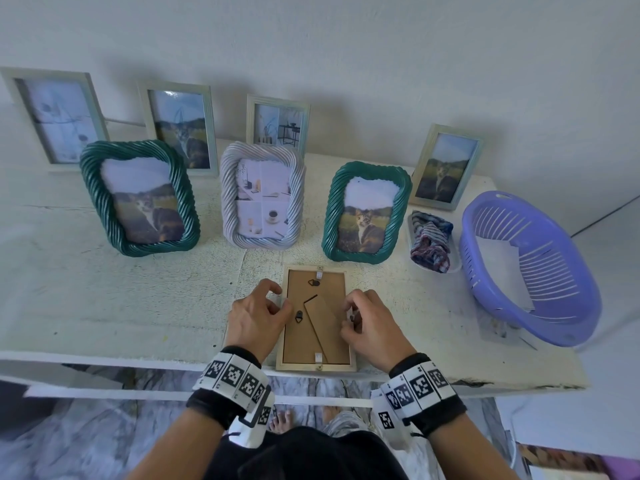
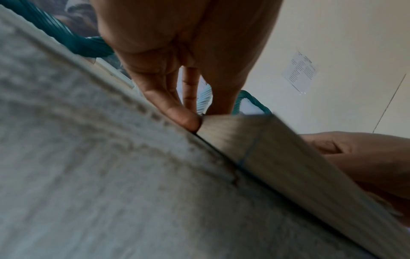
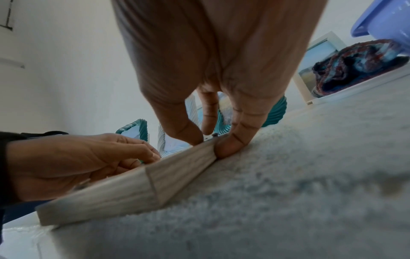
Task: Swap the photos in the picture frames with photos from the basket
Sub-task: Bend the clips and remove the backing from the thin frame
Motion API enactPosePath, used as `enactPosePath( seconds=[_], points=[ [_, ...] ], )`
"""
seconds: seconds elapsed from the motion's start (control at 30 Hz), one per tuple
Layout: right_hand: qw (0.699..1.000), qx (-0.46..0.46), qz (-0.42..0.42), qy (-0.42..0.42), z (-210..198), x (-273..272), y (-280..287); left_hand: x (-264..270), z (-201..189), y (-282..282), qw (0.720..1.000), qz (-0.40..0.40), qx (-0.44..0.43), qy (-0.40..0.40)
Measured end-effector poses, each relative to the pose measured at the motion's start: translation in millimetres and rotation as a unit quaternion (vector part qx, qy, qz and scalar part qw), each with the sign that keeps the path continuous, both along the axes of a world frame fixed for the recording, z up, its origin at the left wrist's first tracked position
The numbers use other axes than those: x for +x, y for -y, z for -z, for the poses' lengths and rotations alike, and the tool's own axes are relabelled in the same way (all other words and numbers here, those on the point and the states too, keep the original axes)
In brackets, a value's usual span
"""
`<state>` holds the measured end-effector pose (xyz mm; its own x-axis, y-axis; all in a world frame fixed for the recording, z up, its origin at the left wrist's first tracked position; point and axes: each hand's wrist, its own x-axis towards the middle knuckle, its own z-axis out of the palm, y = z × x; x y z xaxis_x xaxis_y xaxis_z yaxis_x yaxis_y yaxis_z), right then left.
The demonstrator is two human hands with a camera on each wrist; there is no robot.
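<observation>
A pale wooden picture frame (image 1: 313, 367) lies face down at the table's front edge, its brown backing board (image 1: 325, 337) and folded stand facing up. My left hand (image 1: 277, 306) curls over the frame's left rail, thumb and fingers pinching that edge (image 2: 203, 115). On the opposite rail my right hand (image 1: 349, 315) pinches the frame beside a small dark tab (image 3: 210, 140). The frame (image 2: 266, 149) (image 3: 133, 185) rests flat on the table. A purple basket (image 1: 568, 306) at the right holds white photo sheets (image 1: 502, 268).
Several standing frames line the back: two green twisted ones (image 1: 138, 199) (image 1: 365, 213), a silver twisted one (image 1: 263, 195) and pale flat ones against the wall. A striped cloth (image 1: 431, 240) lies in a white tray beside the basket. A loose sheet (image 1: 495, 327) lies by the basket's base.
</observation>
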<state>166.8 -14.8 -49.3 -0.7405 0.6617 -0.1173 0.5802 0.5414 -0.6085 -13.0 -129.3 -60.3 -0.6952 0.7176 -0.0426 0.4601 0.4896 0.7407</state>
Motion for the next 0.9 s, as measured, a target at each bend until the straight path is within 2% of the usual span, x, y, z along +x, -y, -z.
enactPosePath(
  seconds=[0.2, 0.37, 0.63, 0.77, 0.9],
  points=[
    [1.0, -0.005, -0.007, 0.008, -1, -2, 0, 3, 3, 0, 1.0, 0.0, 0.01, -0.01],
    [0.999, -0.012, -0.022, 0.02, -5, -1, -8, -4, 5, 5, 0.999, 0.029, 0.016, 0.026],
    [0.983, 0.17, -0.023, 0.071, -22, -42, -32, -8, 5, 13, 0.995, 0.054, 0.036, 0.074],
    [0.972, 0.191, -0.039, 0.133, -21, -61, -42, -6, 7, 14, 0.994, 0.069, 0.029, 0.073],
    [0.968, 0.194, -0.039, 0.153, -17, -67, -44, -7, 8, 14, 0.994, 0.064, 0.028, 0.079]
  ],
)
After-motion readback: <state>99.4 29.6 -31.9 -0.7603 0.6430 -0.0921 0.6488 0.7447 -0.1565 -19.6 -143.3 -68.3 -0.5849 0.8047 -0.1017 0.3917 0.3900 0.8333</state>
